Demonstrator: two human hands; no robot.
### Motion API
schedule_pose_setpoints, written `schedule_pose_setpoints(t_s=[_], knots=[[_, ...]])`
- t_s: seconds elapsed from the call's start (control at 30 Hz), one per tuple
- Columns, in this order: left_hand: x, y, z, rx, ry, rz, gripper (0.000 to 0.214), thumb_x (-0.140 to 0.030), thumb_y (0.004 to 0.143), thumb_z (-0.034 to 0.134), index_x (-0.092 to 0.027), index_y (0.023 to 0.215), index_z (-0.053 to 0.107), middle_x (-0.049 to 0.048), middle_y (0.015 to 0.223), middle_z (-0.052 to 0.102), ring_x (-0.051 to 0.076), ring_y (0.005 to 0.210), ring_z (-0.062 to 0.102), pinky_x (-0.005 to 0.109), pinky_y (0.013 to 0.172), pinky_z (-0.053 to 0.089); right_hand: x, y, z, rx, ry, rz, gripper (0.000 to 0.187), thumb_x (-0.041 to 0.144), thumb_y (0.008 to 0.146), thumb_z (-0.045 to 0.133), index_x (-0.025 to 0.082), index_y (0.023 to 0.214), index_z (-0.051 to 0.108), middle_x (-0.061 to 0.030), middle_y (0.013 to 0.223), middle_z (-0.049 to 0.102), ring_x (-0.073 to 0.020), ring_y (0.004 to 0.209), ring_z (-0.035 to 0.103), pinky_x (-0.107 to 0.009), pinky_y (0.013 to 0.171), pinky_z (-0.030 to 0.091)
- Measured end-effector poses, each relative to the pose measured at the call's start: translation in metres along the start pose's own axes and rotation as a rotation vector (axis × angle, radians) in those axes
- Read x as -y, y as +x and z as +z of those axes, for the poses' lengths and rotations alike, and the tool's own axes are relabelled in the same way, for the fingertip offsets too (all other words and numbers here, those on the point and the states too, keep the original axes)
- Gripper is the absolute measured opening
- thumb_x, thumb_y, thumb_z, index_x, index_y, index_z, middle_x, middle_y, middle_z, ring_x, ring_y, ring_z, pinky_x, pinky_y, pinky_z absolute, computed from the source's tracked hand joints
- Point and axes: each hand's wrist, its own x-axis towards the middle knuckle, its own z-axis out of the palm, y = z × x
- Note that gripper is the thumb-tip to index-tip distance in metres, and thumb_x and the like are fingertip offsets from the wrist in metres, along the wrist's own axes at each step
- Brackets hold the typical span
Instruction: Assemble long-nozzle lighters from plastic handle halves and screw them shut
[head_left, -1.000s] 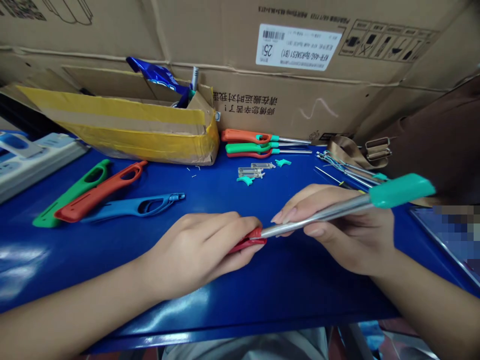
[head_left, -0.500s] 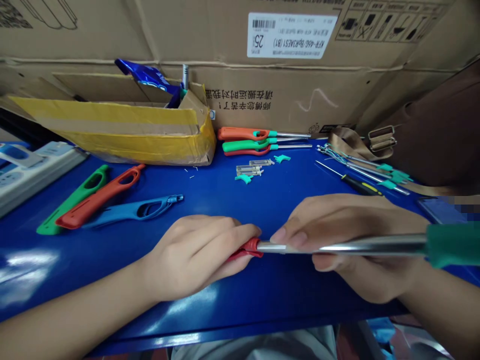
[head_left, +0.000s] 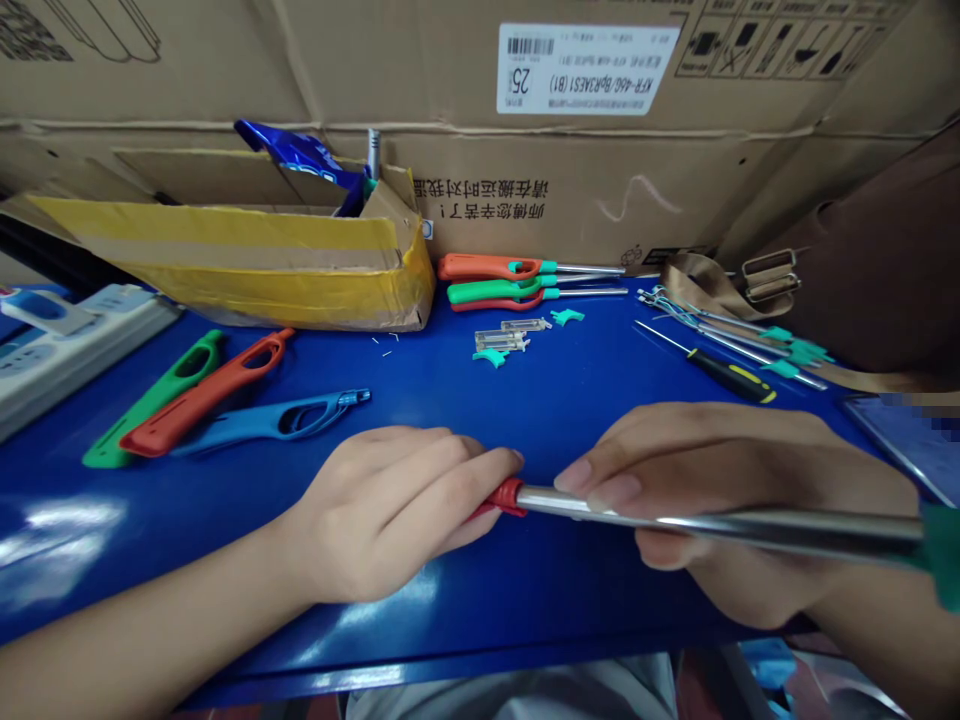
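My left hand (head_left: pixel 390 510) is closed over a red plastic handle (head_left: pixel 504 497), of which only the front end shows past my fingers. A shiny metal tube (head_left: pixel 720 522) runs out of that red end to the right, ending in a green cap (head_left: pixel 941 540) at the frame's right edge. My right hand (head_left: pixel 720 500) pinches the tube near its joint with the handle, thumb under, fingers over. Both hands rest low over the blue table (head_left: pixel 525 400).
Green (head_left: pixel 150 400), orange (head_left: pixel 202 395) and blue (head_left: pixel 270 422) handle shells lie at left. A taped cardboard box (head_left: pixel 247 260) stands behind them. Assembled lighters (head_left: pixel 517 282), small clear and teal parts (head_left: pixel 502 345), a screwdriver (head_left: pixel 712 368) and metal tubes (head_left: pixel 742 335) lie beyond. A power strip (head_left: pixel 67 335) sits far left.
The tube's capped end has swung downward and toward me, from pointing up-right to lying nearly level at the right edge. My hands have stayed on the handle and tube.
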Motion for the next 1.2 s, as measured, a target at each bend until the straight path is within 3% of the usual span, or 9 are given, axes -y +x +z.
schedule_pose_setpoints(t_s=[0.17, 0.33, 0.47, 0.7, 0.9, 1.2], knots=[[-0.003, 0.007, 0.0, -0.045, 0.003, -0.012, 0.025, -0.028, 0.103, 0.057, -0.015, 0.124, 0.056, 0.0046, 0.087, 0.075, 0.015, 0.072, 0.072, 0.025, 0.065, 0.056, 0.0, -0.005, 0.005, -0.077, -0.114, 0.076, 0.015, 0.037, 0.088, 0.078, 0.026, 0.098, 0.077, 0.0027, 0.093, 0.082, -0.0124, 0.076, 0.079, -0.017, 0.077, 0.066], [-0.007, 0.012, 0.001, -0.06, -0.194, -0.089, 0.022, -0.035, 0.108, 0.046, -0.017, 0.115, 0.057, 0.0025, 0.085, 0.074, 0.012, 0.068, 0.07, 0.021, 0.065, 0.054, -0.007, -0.002, 0.009, -0.154, -0.011, 0.02, 0.013, 0.022, 0.088, 0.078, 0.021, 0.101, 0.078, -0.0021, 0.091, 0.082, -0.0154, 0.078, 0.079, -0.02, 0.074, 0.067], [-0.007, 0.012, -0.001, -0.037, -0.26, -0.125, 0.017, -0.031, 0.107, 0.047, -0.019, 0.112, 0.058, 0.0008, 0.083, 0.073, 0.011, 0.066, 0.068, 0.019, 0.064, 0.053, -0.01, 0.0, 0.009, -0.09, 0.046, -0.033, 0.015, 0.015, 0.091, 0.071, 0.018, 0.105, 0.077, -0.0048, 0.093, 0.082, -0.0157, 0.084, 0.079, -0.021, 0.075, 0.066], [-0.005, 0.009, -0.001, -0.04, -0.154, -0.068, 0.021, -0.034, 0.105, 0.055, -0.017, 0.117, 0.057, 0.0016, 0.082, 0.073, 0.012, 0.067, 0.07, 0.022, 0.063, 0.053, -0.004, 0.001, 0.004, 0.035, 0.061, -0.011, 0.024, 0.008, 0.092, 0.061, 0.021, 0.107, 0.073, -0.0039, 0.096, 0.081, -0.0159, 0.088, 0.078, -0.022, 0.075, 0.066], [-0.004, 0.008, -0.002, -0.036, -0.105, -0.015, 0.021, -0.026, 0.103, 0.056, -0.013, 0.12, 0.057, 0.0051, 0.085, 0.074, 0.015, 0.069, 0.07, 0.025, 0.063, 0.055, 0.001, 0.004, 0.0, 0.133, 0.064, 0.0, 0.018, 0.008, 0.094, 0.063, 0.018, 0.106, 0.072, -0.0057, 0.101, 0.08, -0.0131, 0.096, 0.077, -0.016, 0.081, 0.064], [-0.007, 0.012, -0.004, -0.035, -0.049, -0.046, 0.019, -0.027, 0.105, 0.054, -0.012, 0.114, 0.061, 0.0035, 0.082, 0.071, 0.012, 0.064, 0.066, 0.023, 0.06, 0.05, 0.005, 0.004, -0.004, 0.128, 0.018, 0.023, 0.018, 0.002, 0.089, 0.066, 0.014, 0.101, 0.072, -0.0077, 0.1, 0.08, -0.0121, 0.092, 0.077, -0.012, 0.084, 0.062]])
